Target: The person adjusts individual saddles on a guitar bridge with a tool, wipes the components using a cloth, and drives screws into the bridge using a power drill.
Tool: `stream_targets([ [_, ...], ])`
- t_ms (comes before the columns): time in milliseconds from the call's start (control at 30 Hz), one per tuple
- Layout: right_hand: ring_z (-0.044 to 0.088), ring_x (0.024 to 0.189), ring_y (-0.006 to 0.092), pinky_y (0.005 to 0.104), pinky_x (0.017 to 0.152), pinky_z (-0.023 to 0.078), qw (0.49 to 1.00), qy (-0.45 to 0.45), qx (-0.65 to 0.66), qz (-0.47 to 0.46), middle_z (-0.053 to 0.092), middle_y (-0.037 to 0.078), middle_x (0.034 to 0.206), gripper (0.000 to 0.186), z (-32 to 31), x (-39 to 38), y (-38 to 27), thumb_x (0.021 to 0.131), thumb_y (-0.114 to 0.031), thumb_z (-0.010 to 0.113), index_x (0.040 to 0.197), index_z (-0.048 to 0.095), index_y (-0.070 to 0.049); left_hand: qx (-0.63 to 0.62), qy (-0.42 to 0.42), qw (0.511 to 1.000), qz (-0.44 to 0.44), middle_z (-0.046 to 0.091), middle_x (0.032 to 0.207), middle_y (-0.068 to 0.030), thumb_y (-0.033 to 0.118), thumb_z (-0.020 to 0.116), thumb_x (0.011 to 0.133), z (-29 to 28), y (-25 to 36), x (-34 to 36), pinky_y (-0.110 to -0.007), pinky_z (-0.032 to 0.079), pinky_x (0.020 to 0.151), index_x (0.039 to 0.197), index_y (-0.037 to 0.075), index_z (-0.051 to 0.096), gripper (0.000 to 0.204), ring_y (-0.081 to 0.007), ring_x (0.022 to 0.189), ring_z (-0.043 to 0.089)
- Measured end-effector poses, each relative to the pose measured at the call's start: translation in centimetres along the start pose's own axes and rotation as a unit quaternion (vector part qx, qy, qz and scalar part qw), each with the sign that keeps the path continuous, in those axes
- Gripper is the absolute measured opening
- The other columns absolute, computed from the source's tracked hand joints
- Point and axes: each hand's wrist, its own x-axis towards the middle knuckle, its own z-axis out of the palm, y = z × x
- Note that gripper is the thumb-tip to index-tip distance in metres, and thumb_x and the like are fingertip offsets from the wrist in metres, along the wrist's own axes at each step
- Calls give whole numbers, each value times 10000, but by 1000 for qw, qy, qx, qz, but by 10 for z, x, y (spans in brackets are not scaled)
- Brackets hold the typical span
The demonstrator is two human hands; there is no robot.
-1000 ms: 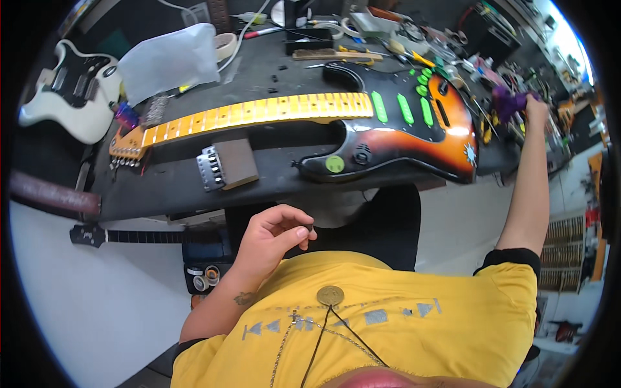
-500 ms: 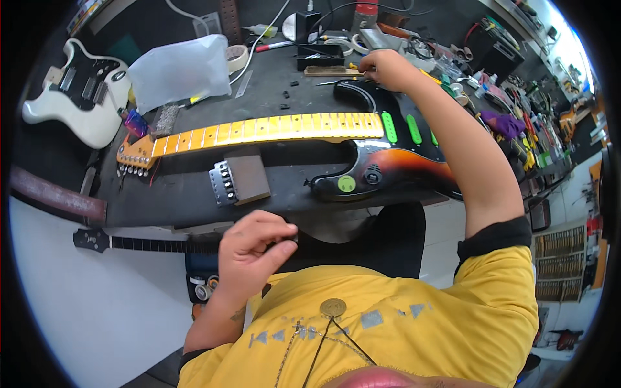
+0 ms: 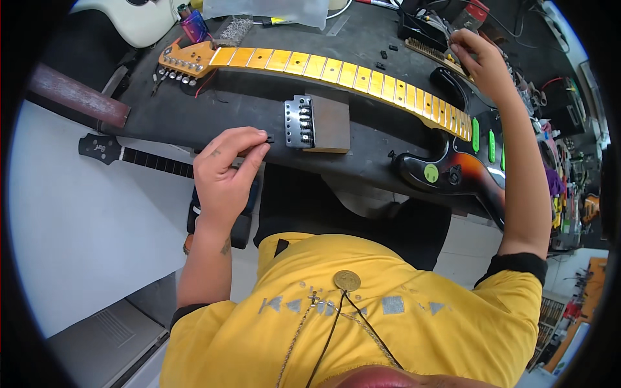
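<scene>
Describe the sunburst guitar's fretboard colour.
The fretboard is golden yellow with dark dots, best seen in the head view.

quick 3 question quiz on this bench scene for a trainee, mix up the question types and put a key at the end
1. Which hand pinches the small black piece?
2. Fill in: the round smiley sticker on the sunburst guitar is ____.
3. Which is nearest the metal bridge?
a) white guitar body
b) rectangular block
c) tuning pegs

Key:
1. The left hand
2. green
3. b
</scene>
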Motion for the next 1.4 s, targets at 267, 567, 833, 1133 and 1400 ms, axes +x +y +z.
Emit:
stream_targets([
  [267,681,892,359,450,764,560,981,-87,22,-173,669,124,1002,116,44,-45,-146,898,-37,737,1010,708,-48,113,-21,979,165,771,1002,-124,-115,796,824,17,6,18,-320,570,805,1025,-5,762,232,-248,883,716],
  [567,687,882,347,445,767,564,980,-89,22,-175,685,112,949,80,61,-53,-151,873,-56,758,950,738,-49,124,-27,977,173,766,988,-127,-118,804,808,23,7,19,-317,569,759,1014,-2,762,240,-247,858,714],
  [833,695,887,331,426,760,568,984,-100,64,-133,688,98,949,96,67,-70,-151,867,-59,771,960,748,-49,129,-25,975,181,762,983,-128,-127,796,806,26,5,20,-317,574,757,1009,-3,760,241,-246,855,717],
  [1133,697,885,331,425,764,569,986,-96,57,-125,697,98,954,90,73,-72,-151,867,-64,773,956,759,-52,127,-10,975,184,765,966,-98,-71,818,789,31,4,20,-318,578,734,963,32,766,208,-250,824,725],
  [1400,698,891,339,433,777,570,986,-98,59,-123,696,103,951,107,73,-71,-153,860,-63,772,965,764,-50,110,-23,980,164,771,984,-129,-110,811,808,28,4,18,-308,589,807,993,-8,768,216,-240,885,750],
])
